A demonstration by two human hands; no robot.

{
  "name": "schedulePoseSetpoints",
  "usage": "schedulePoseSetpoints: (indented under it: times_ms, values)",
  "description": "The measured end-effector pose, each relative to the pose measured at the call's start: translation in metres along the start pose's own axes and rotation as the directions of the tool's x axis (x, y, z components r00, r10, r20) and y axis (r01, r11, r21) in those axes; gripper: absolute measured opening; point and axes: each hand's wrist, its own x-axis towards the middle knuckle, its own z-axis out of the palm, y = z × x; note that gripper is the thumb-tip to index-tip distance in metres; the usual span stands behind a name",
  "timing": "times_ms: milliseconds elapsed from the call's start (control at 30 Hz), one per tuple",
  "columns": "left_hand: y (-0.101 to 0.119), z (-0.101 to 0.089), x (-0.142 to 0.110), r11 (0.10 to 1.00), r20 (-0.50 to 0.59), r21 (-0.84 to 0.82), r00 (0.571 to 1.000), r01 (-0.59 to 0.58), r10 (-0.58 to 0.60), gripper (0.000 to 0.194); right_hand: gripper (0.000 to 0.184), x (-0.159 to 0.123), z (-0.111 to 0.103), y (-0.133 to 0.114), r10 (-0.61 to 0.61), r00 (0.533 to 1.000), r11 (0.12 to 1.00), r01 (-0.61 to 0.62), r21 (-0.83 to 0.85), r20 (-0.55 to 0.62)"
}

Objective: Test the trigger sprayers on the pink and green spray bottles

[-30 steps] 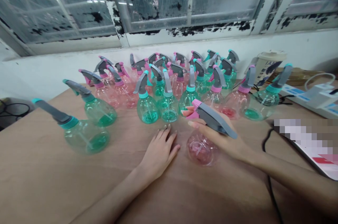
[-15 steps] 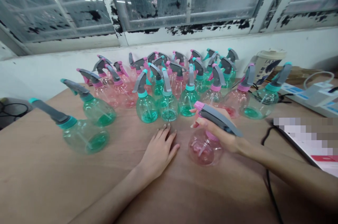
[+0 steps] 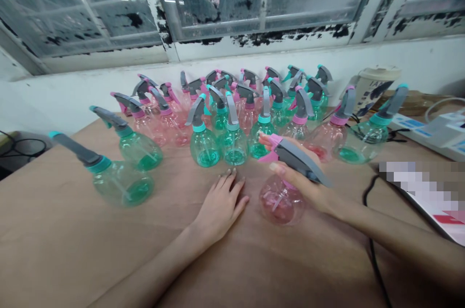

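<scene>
With my right hand (image 3: 311, 191) grasping the transparent pink plastic spray bottle (image 3: 279, 207), its belly below my fingers, I'd best hold snugly yet gently, my open left hand (image 3: 221, 205) flat alongside.

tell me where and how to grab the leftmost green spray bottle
Probably best at its teal collar, fingers coming from the near side: the neck narrows there between the bulbous body and the long grey sprayer head, and no other bottle stands in front.
</scene>
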Motion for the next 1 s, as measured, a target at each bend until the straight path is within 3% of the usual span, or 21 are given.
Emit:
schedulePoseSetpoints:
  times_ms: [233, 367, 733, 867, 1000]
  values:
    - [0.0, -0.001, -0.001, 1.0, 0.004, -0.001, 1.0, 0.002, -0.002, 0.044, 0.019, 0.0, 0.001, -0.006, 0.029, 0.998, 0.993, -0.034, 0.109, 0.048]
    - [-0.002, 0.002, -0.001, 1.0, -0.021, -0.003, 1.0, -0.006, 0.006, 0.043, 0.015, 0.002, 0.0, -0.006, 0.015, 0.999, 0.999, -0.016, 0.035, 0.035]
    - [0.0, 0.001, -0.001, 1.0, 0.005, 0.014, 1.0, 0.013, -0.013, 0.042, 0.025, -0.007, -0.004, -0.009, 0.004, 0.994, 0.999, -0.008, 0.036, 0.106]
    - [0.003, -0.002, -0.001, 0.997, -0.004, -0.071, 1.0, 0.03, -0.03, 0.037, 0.021, -0.003, -0.001, -0.011, -0.026, 0.993, 0.999, 0.02, 0.05, 0.119]
    - [0.013, -0.009, -0.008, 0.945, -0.061, -0.322, 0.995, 0.055, -0.079, 0.035, 0.019, -0.002, 0.001, -0.017, -0.039, 0.995, 0.997, 0.033, 0.063, 0.094]
